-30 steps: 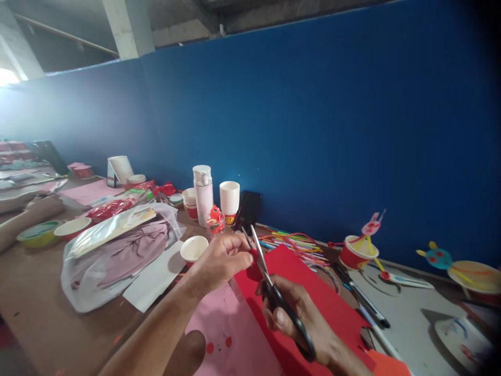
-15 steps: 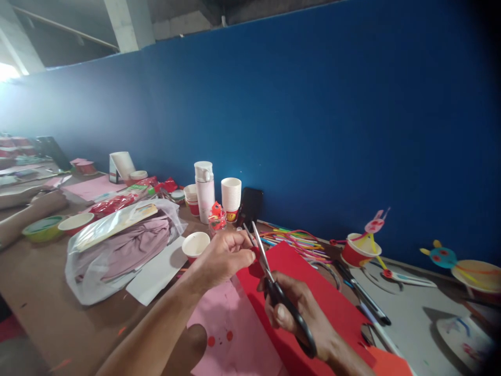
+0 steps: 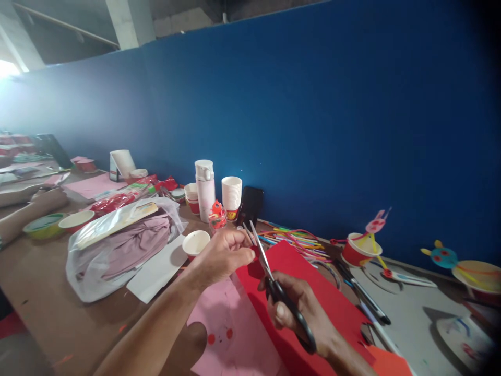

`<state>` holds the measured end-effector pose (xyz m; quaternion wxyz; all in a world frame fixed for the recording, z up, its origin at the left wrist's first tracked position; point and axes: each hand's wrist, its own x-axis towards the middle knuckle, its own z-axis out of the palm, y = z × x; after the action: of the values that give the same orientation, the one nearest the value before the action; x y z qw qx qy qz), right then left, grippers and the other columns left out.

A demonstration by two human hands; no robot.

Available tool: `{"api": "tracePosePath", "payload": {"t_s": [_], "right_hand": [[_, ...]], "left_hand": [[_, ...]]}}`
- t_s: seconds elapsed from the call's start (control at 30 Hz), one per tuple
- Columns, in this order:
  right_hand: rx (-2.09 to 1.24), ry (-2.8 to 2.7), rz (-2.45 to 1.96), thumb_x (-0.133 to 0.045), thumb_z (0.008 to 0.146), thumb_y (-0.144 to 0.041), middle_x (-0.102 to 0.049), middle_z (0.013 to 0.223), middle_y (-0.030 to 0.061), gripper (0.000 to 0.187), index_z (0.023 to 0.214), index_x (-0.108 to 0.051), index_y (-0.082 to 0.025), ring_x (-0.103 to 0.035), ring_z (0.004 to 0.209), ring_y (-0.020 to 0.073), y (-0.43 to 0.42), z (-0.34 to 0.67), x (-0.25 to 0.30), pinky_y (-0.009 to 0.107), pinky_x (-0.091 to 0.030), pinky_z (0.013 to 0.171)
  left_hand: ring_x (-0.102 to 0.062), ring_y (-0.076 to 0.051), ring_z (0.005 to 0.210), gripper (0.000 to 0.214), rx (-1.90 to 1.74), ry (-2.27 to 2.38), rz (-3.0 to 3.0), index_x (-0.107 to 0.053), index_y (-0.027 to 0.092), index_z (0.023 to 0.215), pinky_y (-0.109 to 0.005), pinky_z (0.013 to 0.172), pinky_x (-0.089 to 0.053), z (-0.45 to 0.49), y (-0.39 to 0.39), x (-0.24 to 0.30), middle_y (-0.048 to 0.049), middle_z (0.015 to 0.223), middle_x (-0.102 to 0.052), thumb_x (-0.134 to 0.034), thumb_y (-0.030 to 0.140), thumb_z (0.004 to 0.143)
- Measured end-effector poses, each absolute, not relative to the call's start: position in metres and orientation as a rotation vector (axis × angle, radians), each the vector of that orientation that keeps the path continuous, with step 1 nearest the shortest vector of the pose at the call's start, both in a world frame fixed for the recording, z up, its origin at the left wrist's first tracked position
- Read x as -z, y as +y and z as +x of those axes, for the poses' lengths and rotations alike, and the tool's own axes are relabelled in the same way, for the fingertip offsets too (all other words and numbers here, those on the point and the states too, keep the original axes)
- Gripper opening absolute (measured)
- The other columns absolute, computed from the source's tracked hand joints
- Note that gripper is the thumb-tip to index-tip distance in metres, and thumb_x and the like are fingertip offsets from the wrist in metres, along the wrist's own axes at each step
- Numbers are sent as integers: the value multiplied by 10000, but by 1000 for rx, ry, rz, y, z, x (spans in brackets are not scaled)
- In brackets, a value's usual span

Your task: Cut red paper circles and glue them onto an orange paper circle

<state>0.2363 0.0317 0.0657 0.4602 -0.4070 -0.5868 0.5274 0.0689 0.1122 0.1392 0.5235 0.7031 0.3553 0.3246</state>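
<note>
My right hand point(image 3: 299, 309) grips black-handled scissors point(image 3: 278, 286), blades pointing up and slightly apart around a small red paper piece point(image 3: 255, 255). My left hand point(image 3: 222, 254) pinches that red piece between thumb and fingers, just left of the blades. Both hands hover over a red paper sheet point(image 3: 313, 308) lying on the table, with a pink sheet point(image 3: 229, 334) beside it to the left.
A small paper cup point(image 3: 195, 243), a white bottle point(image 3: 204, 189), stacked cups point(image 3: 231, 197) and a black phone point(image 3: 251, 206) stand behind. A plastic bag with cloth point(image 3: 121, 245) lies left. Coloured straws point(image 3: 297, 241), pens point(image 3: 362, 295) and cup crafts point(image 3: 359, 249) lie right. Another person's arm point(image 3: 27, 209) rests at far left.
The hands and scissors stay nearly in place; the blades have shifted slightly around the red piece. The view has drifted a little.
</note>
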Motion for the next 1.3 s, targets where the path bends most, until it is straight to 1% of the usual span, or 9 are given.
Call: {"api": "tracePosePath", "payload": {"t_s": [0.2, 0.3, 0.43, 0.57, 0.77, 0.9, 1.03, 1.2, 1.3], "right_hand": [[-1251, -1485, -1000, -650, 694, -521, -488, 609, -22, 426, 904, -593, -155, -393, 515, 88, 33, 238, -65, 208, -349, 487], [-1264, -1454, -983, -651, 694, -522, -474, 606, -29, 437, 930, -586, -160, -393, 512, 88, 33, 238, -65, 209, -355, 484], [-1267, -1368, -957, -656, 692, -518, -462, 612, -32, 442, 942, -576, -163, -404, 516, 91, 33, 237, -63, 213, -357, 487], [-1233, -1325, -939, -642, 700, -527, -466, 618, -29, 443, 943, -566, -165, -422, 527, 99, 34, 235, -60, 217, -347, 487], [-1244, -1314, -940, -648, 694, -528, -468, 627, -24, 450, 940, -568, -160, -417, 519, 98, 33, 231, -58, 215, -348, 477], [-1231, -1351, -953, -643, 695, -538, -479, 641, -14, 466, 956, -572, -158, -423, 540, 104, 33, 232, -57, 215, -360, 491], [-1252, -1358, -964, -647, 688, -544, -476, 633, -16, 487, 970, -569, -154, -411, 546, 103, 33, 233, -57, 217, -360, 504], [-1249, -1379, -990, -653, 675, -549, -487, 628, -14, 491, 949, -573, -149, -410, 544, 101, 31, 232, -60, 216, -363, 502], [-1238, -1400, -1004, -651, 677, -540, -479, 612, -18, 471, 932, -580, -151, -399, 538, 100, 30, 233, -62, 216, -357, 498]], "left_hand": [[-498, -121, 641, 128, -759, 817, 1636, -510, 146, 529, -244, 580, -388, 69, 115, -139, -15, 688, -564, -567, 201, 629], [-500, -116, 668, 118, -763, 833, 1630, -538, 143, 553, -242, 632, -381, 70, 114, -140, -2, 690, -555, -566, 198, 654], [-517, -132, 751, 161, -765, 792, 1635, -593, 146, 625, -254, 701, -390, 72, 111, -140, -9, 763, -559, -583, 270, 727], [-511, -147, 811, 177, -829, 731, 1637, -619, 143, 653, -268, 764, -395, 77, 109, -138, -33, 846, -572, -609, 300, 734], [-517, -149, 783, 148, -856, 771, 1631, -621, 146, 679, -261, 713, -395, 82, 106, -134, -23, 790, -568, -570, 269, 744], [-514, -158, 792, 144, -868, 777, 1664, -615, 141, 650, -269, 731, -390, 80, 105, -136, -28, 768, -572, -564, 242, 738], [-516, -161, 771, 136, -850, 789, 1661, -601, 140, 613, -265, 697, -397, 78, 106, -136, -29, 728, -571, -570, 224, 715], [-518, -155, 739, 119, -809, 759, 1660, -553, 146, 596, -262, 674, -396, 75, 109, -136, -5, 660, -524, -561, 203, 701], [-523, -153, 734, 123, -774, 768, 1670, -535, 148, 589, -260, 660, -397, 73, 109, -137, -5, 676, -529, -560, 201, 697]]}}
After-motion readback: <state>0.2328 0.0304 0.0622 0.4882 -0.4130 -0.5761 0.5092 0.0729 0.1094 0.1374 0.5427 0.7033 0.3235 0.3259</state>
